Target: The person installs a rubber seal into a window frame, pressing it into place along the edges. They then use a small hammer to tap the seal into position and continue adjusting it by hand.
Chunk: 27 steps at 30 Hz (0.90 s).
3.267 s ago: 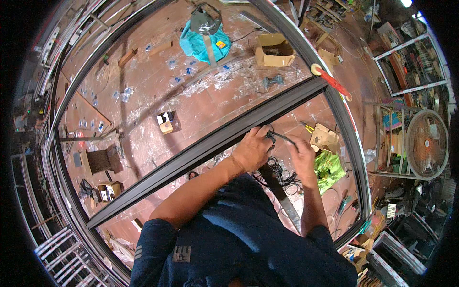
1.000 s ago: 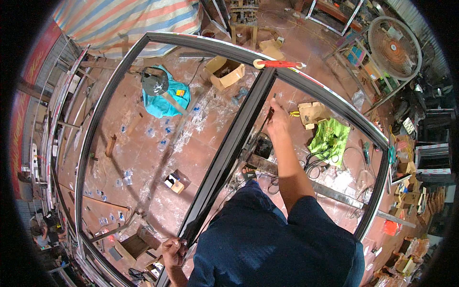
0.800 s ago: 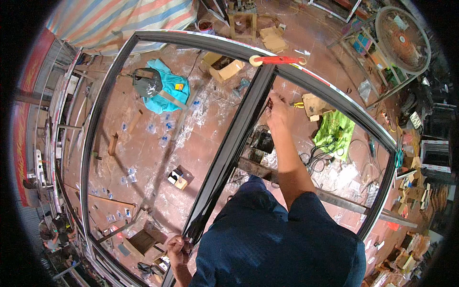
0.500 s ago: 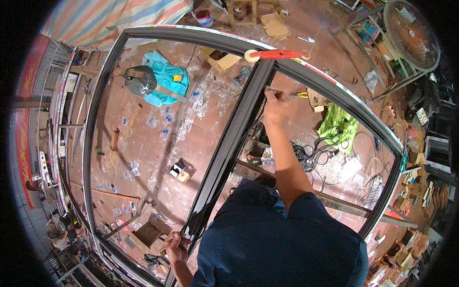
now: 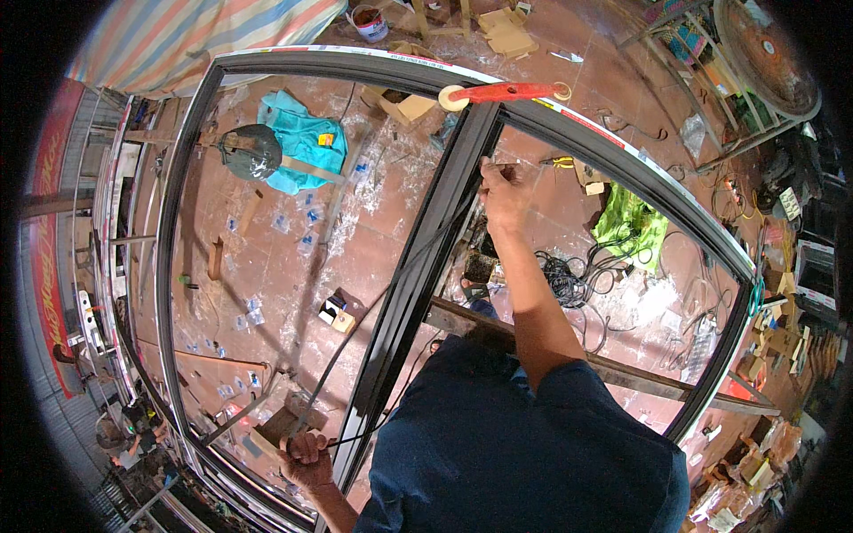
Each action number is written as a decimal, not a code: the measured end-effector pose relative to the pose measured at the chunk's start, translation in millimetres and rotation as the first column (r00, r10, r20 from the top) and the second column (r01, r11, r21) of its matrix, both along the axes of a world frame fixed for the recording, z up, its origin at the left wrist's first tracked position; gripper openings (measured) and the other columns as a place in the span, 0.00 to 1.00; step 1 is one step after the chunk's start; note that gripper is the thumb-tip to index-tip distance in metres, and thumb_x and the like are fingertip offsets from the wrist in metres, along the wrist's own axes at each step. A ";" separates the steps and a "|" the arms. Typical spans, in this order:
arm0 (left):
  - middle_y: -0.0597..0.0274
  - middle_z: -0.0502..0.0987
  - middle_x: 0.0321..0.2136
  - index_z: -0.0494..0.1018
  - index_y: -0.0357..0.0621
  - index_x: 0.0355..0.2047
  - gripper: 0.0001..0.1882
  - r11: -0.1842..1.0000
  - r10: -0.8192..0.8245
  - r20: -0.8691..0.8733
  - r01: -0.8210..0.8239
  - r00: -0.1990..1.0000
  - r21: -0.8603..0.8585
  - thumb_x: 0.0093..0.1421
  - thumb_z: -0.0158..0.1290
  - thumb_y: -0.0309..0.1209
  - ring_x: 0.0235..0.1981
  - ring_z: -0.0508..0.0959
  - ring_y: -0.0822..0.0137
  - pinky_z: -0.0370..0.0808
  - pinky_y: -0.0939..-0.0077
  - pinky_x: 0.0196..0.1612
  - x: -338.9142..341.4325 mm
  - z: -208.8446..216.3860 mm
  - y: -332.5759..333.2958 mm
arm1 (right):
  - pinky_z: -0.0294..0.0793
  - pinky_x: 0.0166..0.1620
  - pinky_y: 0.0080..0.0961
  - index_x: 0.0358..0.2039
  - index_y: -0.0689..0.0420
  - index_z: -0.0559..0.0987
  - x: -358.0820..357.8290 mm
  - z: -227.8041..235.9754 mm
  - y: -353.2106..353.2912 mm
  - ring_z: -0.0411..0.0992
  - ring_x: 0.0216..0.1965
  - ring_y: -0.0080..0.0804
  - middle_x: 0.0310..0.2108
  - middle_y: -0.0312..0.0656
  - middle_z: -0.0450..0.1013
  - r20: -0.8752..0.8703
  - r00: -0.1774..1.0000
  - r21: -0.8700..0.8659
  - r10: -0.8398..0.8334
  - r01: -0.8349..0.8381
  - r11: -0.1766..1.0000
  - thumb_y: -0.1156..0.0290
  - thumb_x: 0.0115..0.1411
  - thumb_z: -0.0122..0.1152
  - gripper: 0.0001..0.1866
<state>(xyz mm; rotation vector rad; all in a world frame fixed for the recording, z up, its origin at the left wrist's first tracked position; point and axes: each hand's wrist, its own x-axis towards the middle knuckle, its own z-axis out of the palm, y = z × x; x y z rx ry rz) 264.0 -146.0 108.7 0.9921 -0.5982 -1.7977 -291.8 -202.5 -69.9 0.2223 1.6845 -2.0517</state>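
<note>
My left hand (image 5: 307, 460), at the lower left, is closed around a thin black rubber strip (image 5: 355, 437). The strip stretches from this fist towards my body, and a dark length of it also slants up across the left opening to the middle bar (image 5: 418, 289). My right hand (image 5: 505, 197) is at the upper part of that bar, fingers pinched at its right edge where the strip leads; the fingertips are partly hidden. Both hands are over a large dark window frame (image 5: 311, 67). A red spline roller (image 5: 506, 92) with pale wheels lies on the frame's top, above my right hand.
Below the frame, on the floor, are a teal cloth (image 5: 306, 142), yellow-handled pliers (image 5: 560, 163), a bright green bag (image 5: 631, 226), coiled black cable (image 5: 569, 282) and a small box (image 5: 338, 314). A large fan (image 5: 769, 58) stands at the upper right.
My left hand has shifted slightly left and now shows the black strip drawn out from it. My right hand stays near the bar's top, its fingers drawn closer to the edge.
</note>
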 end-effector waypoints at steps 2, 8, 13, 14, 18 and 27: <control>0.69 0.60 0.17 0.70 0.48 0.26 0.23 0.999 -0.021 -0.005 0.021 1.000 -0.043 0.69 0.60 0.51 0.21 0.60 0.70 0.64 0.67 0.34 -10.4 18.1 -8.3 | 0.69 0.24 0.27 0.26 0.61 0.78 -2.1 5.8 4.6 0.70 0.20 0.24 0.21 0.35 0.74 -0.077 0.995 0.073 0.063 -0.057 0.996 0.69 0.64 0.73 0.14; 0.70 0.59 0.16 0.72 0.47 0.26 0.24 0.999 -0.023 0.028 0.024 0.999 -0.044 0.68 0.60 0.53 0.20 0.59 0.70 0.63 0.66 0.35 -10.1 25.4 -16.0 | 0.75 0.34 0.38 0.31 0.66 0.78 -10.5 10.7 9.7 0.76 0.25 0.40 0.23 0.50 0.77 -0.328 0.904 0.436 0.274 -0.112 0.893 0.64 0.63 0.71 0.16; 0.67 0.58 0.17 0.66 0.47 0.23 0.26 0.999 -0.043 0.004 0.043 0.999 -0.025 0.69 0.60 0.51 0.20 0.58 0.69 0.64 0.65 0.35 -15.2 18.6 -10.4 | 0.75 0.36 0.39 0.33 0.66 0.79 -10.7 2.7 2.9 0.78 0.28 0.45 0.26 0.52 0.79 -0.344 0.905 0.415 0.249 -0.091 0.905 0.64 0.63 0.70 0.16; 0.67 0.58 0.17 0.68 0.46 0.24 0.25 0.999 -0.038 0.011 0.038 0.999 -0.019 0.69 0.60 0.51 0.20 0.58 0.70 0.64 0.65 0.35 -15.4 18.9 -9.4 | 0.75 0.36 0.39 0.33 0.66 0.79 -7.9 2.5 1.1 0.77 0.28 0.45 0.26 0.52 0.79 -0.251 0.950 0.320 0.185 -0.098 0.942 0.65 0.63 0.69 0.15; 0.67 0.62 0.19 0.77 0.44 0.32 0.21 1.000 0.017 0.027 -0.017 0.999 0.026 0.69 0.60 0.50 0.20 0.59 0.70 0.65 0.64 0.35 -3.6 11.7 -4.5 | 0.71 0.29 0.31 0.35 0.62 0.80 -5.9 -16.4 -3.5 0.73 0.24 0.30 0.25 0.41 0.76 -0.174 0.978 0.161 0.113 -0.085 0.983 0.66 0.67 0.66 0.11; 0.64 0.69 0.12 0.82 0.33 0.36 0.18 0.955 -0.296 0.284 0.291 0.912 0.060 0.64 0.64 0.40 0.15 0.69 0.67 0.75 0.59 0.29 -15.5 -11.0 0.9 | 0.72 0.37 0.39 0.33 0.64 0.79 -14.9 -19.9 -3.2 0.74 0.28 0.43 0.24 0.48 0.76 -0.191 0.963 0.239 0.193 -0.145 0.960 0.58 0.69 0.62 0.19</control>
